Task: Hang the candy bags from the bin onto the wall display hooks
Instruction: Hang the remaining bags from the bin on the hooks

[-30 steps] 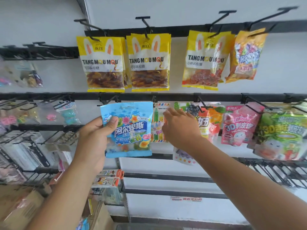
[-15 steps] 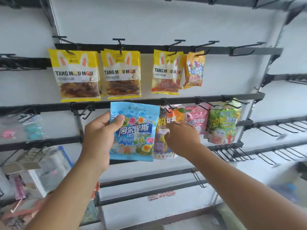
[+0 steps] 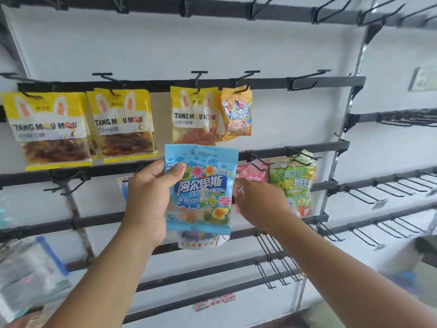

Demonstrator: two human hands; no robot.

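My left hand (image 3: 147, 200) grips a blue candy bag (image 3: 201, 189) by its left edge, thumb on the front, holding it upright in front of the middle rail. My right hand (image 3: 259, 203) reaches behind the bag's right edge toward the hanging bags; its fingertips are hidden, so its hold is unclear. A pink bag (image 3: 251, 177) and a green bag (image 3: 293, 183) hang on hooks just right of it. Another bag (image 3: 203, 241) shows below the blue one.
Three yellow bags (image 3: 49, 129) and a small orange bag (image 3: 236, 112) hang on the upper rail. Bare black hooks (image 3: 305, 79) stick out at upper right, and more hooks (image 3: 361, 192) line the right-hand panels. Blurred packets sit at lower left (image 3: 30, 271).
The view has swung right and up along the wall. My left hand carried the blue bag rightward, level with the pink and green bags. My right hand moved right with it.
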